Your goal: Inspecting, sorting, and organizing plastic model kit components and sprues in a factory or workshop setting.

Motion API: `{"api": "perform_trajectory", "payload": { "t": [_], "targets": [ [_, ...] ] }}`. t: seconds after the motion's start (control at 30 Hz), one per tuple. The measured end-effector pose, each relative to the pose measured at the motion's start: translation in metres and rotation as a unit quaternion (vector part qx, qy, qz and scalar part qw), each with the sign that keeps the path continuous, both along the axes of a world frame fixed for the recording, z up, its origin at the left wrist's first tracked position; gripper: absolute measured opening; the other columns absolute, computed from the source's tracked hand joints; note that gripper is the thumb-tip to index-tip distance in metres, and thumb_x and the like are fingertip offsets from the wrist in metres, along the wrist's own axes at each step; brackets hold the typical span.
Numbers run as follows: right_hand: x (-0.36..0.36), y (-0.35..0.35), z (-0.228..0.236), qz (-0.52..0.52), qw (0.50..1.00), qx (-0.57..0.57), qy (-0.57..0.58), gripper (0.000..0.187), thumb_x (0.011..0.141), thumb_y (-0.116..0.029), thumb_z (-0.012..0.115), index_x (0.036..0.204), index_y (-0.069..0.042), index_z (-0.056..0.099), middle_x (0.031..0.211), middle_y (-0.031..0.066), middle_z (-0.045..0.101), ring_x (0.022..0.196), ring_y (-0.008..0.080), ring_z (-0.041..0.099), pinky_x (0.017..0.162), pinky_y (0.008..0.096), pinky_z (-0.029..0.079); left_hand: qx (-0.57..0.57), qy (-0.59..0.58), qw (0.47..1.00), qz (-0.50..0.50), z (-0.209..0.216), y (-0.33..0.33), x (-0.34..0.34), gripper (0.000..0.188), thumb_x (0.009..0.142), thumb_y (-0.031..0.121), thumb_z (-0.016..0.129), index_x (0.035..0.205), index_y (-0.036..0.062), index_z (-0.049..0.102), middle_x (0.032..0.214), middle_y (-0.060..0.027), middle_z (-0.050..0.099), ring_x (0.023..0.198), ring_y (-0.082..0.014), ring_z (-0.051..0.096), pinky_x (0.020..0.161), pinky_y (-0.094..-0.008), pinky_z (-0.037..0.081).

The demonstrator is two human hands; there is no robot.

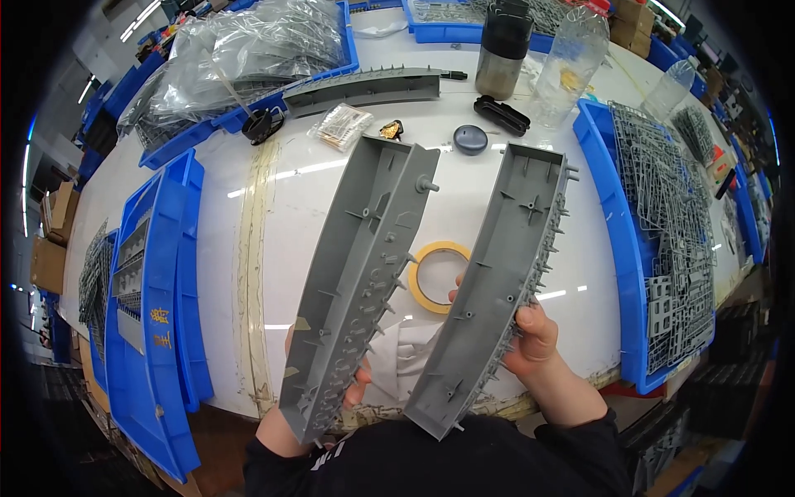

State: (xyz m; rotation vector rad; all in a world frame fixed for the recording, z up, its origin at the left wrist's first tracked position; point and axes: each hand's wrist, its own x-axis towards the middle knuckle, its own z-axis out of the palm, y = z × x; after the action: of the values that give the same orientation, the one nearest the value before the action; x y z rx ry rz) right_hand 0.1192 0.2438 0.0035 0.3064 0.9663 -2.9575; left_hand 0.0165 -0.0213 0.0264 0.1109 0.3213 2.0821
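Two long grey plastic trough-shaped parts are held up side by side, their hollow insides toward me. My left hand (358, 386) is closed round the lower end of the left grey plastic part (354, 273), partly hidden behind it. This part carries rows of small pegs along one side and a larger round stud near its top. My right hand (534, 341) grips the right grey plastic part (489, 286) by its pegged edge, thumb on the outside and a fingertip showing at the far edge. Behind them lies a roll of yellow tape (416, 287), next to a crumpled white cloth (396, 364).
A similar grey part (364, 91) lies across the back of the white table (224, 315). Blue bins stand left (153, 398) and right (633, 306), the right one with grey sprue frames. A dark tumbler (503, 50), plastic bottle (571, 62) and round dark case (470, 140) sit behind.
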Motion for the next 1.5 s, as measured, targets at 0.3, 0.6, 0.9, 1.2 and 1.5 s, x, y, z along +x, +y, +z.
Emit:
{"api": "perform_trajectory", "payload": {
  "t": [0.3,0.6,0.9,1.2,1.5],
  "targets": [
    [-0.013,-0.008,0.007,-0.003,0.999,-0.036,0.039,0.078,0.072,-0.022,0.067,0.14,-0.005,0.033,0.128,0.0198,0.05,0.119,0.0344,0.051,0.096,0.0461,0.047,-0.241,0.229,0.937,0.106,-0.013,-0.005,-0.006,0.074,0.066,0.035,0.061,0.126,-0.0059,0.051,0.118,-0.0191,0.059,0.098,-0.0283,0.059,0.084,-0.0383,0.046],
    [-0.017,-0.008,0.005,-0.003,1.0,-0.002,0.013,0.099,0.067,-0.03,0.071,0.149,-0.012,0.019,0.13,0.0187,0.048,0.12,0.0344,0.05,0.098,0.0471,0.044,-0.262,0.253,0.927,0.092,0.014,0.0,-0.003,0.078,0.065,0.037,0.062,0.129,-0.0054,0.049,0.118,-0.0168,0.059,0.102,-0.025,0.057,0.089,-0.0346,0.042],
    [-0.017,-0.011,0.004,-0.011,1.0,0.018,0.009,0.1,0.069,-0.034,0.071,0.149,-0.009,0.017,0.127,0.0183,0.048,0.117,0.0325,0.052,0.099,0.0456,0.044,-0.282,0.223,0.929,0.091,0.004,-0.005,-0.005,0.077,0.07,0.039,0.059,0.132,-0.0054,0.046,0.112,-0.0151,0.059,0.098,-0.0224,0.054,0.088,-0.0321,0.037],
    [-0.021,-0.01,0.0,-0.006,0.999,0.011,0.05,0.098,0.069,-0.035,0.069,0.149,-0.009,0.018,0.134,0.0204,0.044,0.126,0.0365,0.044,0.099,0.0467,0.045,-0.317,0.19,0.917,0.149,0.013,0.006,-0.007,0.066,0.08,0.039,0.052,0.133,-0.0003,0.044,0.115,-0.0117,0.054,0.103,-0.0193,0.046,0.089,-0.0314,0.031],
    [-0.019,-0.014,-0.002,-0.009,0.998,0.031,0.044,0.101,0.069,-0.039,0.068,0.149,-0.008,0.015,0.132,0.0208,0.045,0.125,0.0356,0.046,0.099,0.0455,0.046,-0.325,0.107,0.927,0.156,0.009,-0.001,-0.012,0.049,0.087,0.039,0.051,0.121,0.0036,0.052,0.109,-0.0078,0.055,0.096,-0.0166,0.047,0.086,-0.0311,0.033]
  ]
}}
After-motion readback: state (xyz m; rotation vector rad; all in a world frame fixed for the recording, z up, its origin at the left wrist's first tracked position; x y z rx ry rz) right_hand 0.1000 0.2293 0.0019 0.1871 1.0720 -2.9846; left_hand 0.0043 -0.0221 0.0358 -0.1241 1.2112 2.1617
